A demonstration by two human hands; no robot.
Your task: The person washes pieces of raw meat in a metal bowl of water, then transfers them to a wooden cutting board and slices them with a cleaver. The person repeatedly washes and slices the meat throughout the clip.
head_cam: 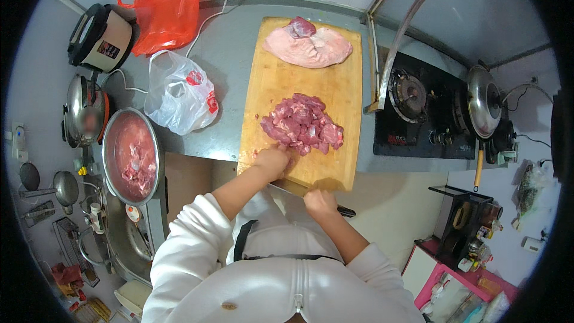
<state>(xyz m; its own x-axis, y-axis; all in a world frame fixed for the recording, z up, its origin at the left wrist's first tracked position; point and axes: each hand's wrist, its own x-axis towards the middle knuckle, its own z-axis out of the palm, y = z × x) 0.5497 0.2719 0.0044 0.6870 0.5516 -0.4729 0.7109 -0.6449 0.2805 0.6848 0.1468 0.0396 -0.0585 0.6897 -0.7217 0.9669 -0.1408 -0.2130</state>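
On a wooden cutting board (309, 83) lies a pile of cut raw red meat (302, 123). My left hand (272, 162) is at the pile's near edge, its fingers curled on a piece of meat (290, 161) that they mostly hide. My right hand (320, 202) grips a knife with a black handle (346, 211). Its broad blade (288, 186) lies along the board's near edge, close to my left hand. A large pale piece of raw meat with skin or fat (309, 49) rests at the board's far end, with a smaller red piece (300, 28) on top.
Left of the board are a white plastic bag (181, 94), a red plastic bag (166, 18), a rice cooker (101, 38) and a metal basin (157, 152) holding meat in reddish liquid. A sink (119, 233) is at lower left. To the right, a gas stove (421, 137) carries a lidded pan (483, 101).
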